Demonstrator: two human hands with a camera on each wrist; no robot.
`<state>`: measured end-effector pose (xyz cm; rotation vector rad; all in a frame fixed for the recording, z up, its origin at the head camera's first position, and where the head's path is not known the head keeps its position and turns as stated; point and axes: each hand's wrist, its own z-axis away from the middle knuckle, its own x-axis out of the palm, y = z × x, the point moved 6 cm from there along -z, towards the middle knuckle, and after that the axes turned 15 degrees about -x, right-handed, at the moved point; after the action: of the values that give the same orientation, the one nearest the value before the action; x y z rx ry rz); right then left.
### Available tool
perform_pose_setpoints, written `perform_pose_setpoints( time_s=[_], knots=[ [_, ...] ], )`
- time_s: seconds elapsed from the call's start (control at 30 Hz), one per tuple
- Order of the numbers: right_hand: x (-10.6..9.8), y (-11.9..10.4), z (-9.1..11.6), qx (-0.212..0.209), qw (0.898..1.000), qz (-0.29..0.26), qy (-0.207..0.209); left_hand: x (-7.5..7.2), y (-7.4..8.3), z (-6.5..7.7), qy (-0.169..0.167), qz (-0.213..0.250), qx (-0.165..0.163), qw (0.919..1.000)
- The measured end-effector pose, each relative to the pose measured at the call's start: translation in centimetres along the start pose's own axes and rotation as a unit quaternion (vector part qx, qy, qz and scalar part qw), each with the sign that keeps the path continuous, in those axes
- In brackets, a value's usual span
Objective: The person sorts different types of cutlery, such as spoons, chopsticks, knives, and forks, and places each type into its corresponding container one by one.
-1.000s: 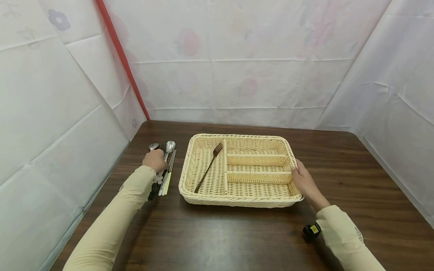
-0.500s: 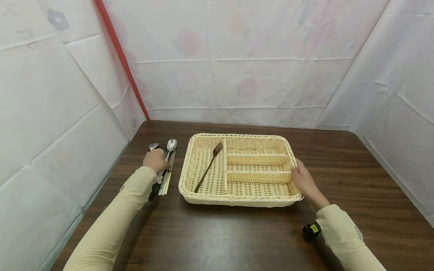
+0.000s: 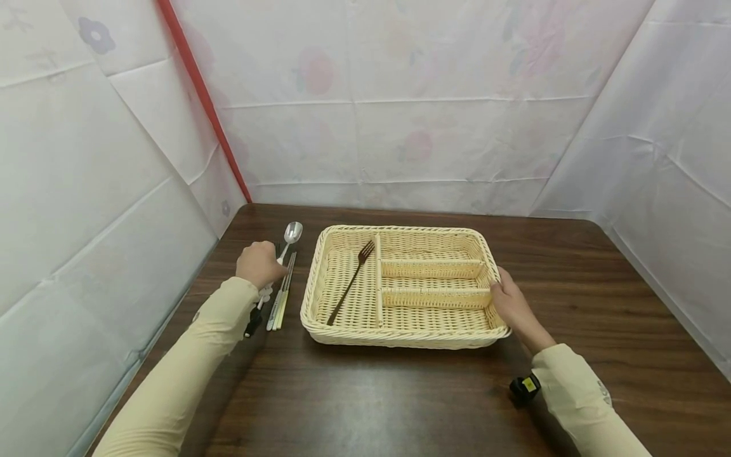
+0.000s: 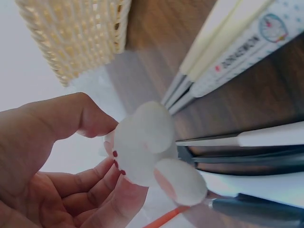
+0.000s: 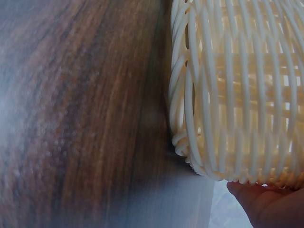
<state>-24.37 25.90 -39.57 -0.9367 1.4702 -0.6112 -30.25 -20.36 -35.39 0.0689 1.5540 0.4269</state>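
My left hand [image 3: 261,264] pinches a silver spoon [image 3: 293,232] by its handle, left of the basket. In the left wrist view, thumb and fingers hold the white animal-shaped end [image 4: 142,152] of the handle. Chopsticks [image 3: 288,279] lie close beside this hand, with pale yellow handles [image 4: 213,42] and a patterned handle [image 4: 251,57] showing in the left wrist view. My right hand [image 3: 513,308] grips the right rim of a cream woven basket [image 3: 400,341], its fingers partly hidden by the wall. A dark brown fork [image 3: 354,279] lies slanted in the basket's left compartment.
Several more utensils lie under and beside the left hand, including a white handle [image 4: 270,135] and a dark handle [image 4: 259,211]. Dividers [image 3: 434,297] split the basket's right side. White sheeting [image 3: 365,127] encloses the back and sides of the brown wooden table [image 3: 365,400].
My left hand has drawn back slightly to the left, and the spoon's bowl has shifted forward and right. Another spoon's bowl is now hidden behind that hand. The right hand and basket stay put.
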Motion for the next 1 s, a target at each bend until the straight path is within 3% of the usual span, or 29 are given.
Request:
perform_pose_setpoints(
  time_s=[0.4, 1.0],
  knots=[
    [0.0, -0.1, 0.0, 0.009, 1.0, -0.011, -0.002, -1.7, 1.9, 1.1, 0.026, 0.012, 0.034, 0.999],
    [0.0, -0.1, 0.1, 0.006, 1.0, -0.007, -0.003, -3.6, 7.5, 4.8, 0.039, 0.022, 0.138, 0.9895]
  ],
)
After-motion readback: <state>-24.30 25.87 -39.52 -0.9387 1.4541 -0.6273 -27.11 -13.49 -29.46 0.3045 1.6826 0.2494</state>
